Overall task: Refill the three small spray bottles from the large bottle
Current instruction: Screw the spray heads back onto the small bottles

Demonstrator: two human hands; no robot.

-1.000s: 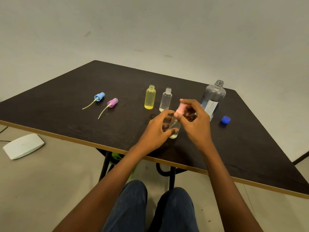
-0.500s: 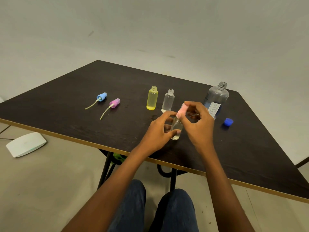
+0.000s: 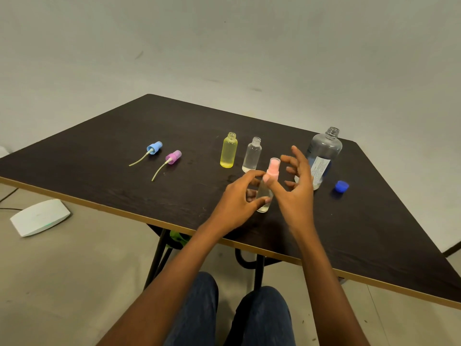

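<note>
My left hand (image 3: 235, 202) grips a small clear bottle (image 3: 264, 196) that stands on the dark table (image 3: 99, 171) and has a pink spray cap (image 3: 274, 166) on top. My right hand (image 3: 296, 193) is just right of it with fingers spread, its thumb by the base of the cap. Behind stand an uncapped yellow bottle (image 3: 228, 152) and an uncapped clear small bottle (image 3: 252, 156). The large clear bottle (image 3: 324, 151) stands open at the right, partly hidden by my right hand.
A blue screw cap (image 3: 341, 186) lies right of the large bottle. A blue spray head (image 3: 154, 147) and a purple spray head (image 3: 173, 156) with tubes lie at the left of the table. A white flat device (image 3: 40, 217) sits on the floor.
My right hand's fingers were pinched on the pink cap; now they have spread away from it. My left hand keeps hold of the bottle.
</note>
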